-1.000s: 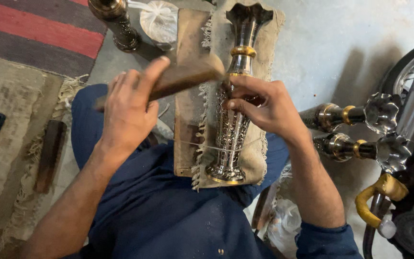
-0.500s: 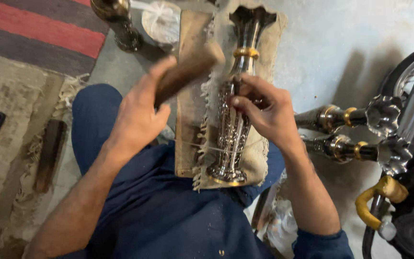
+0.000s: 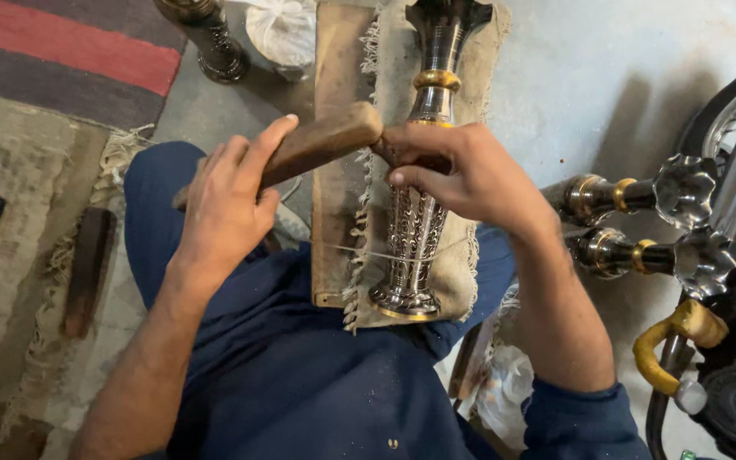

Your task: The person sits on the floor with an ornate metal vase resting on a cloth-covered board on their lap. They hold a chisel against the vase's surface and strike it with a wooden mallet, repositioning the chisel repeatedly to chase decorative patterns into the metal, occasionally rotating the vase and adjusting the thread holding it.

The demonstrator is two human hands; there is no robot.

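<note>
head view: a tall engraved metal vase (image 3: 419, 213) is seen lying lengthwise on a frayed beige cloth (image 3: 470, 255), which is draped over a wooden board (image 3: 338, 170) resting across the lap. the vase's base is turned toward the body, its flared mouth away, and a brass-coloured ring is seen around its neck. a thin string is stretched across the vase body and the cloth near the base.

the left hand (image 3: 227, 204) is wrapped around the handle of a wooden mallet (image 3: 321, 145), thumb laid along the top, fingers closed tight on the wood. the mallet's head is brought right up against the right hand, above the vase's upper body.

the right hand (image 3: 462, 175) is set over the vase's middle, fingers curled together and pinched on something small and dark at the mallet's head; what it is cannot be made out. the heel of the hand hangs over the cloth's right edge.

dark blue trousers and sleeves are seen beneath. to the right, two more metal vases (image 3: 632, 226) are laid on their sides on the grey floor, well apart from the hands. at top left another vase base (image 3: 215, 47) is stood beside a white plastic bag (image 3: 283, 34). a striped rug (image 3: 53, 60) is spread at the left.
</note>
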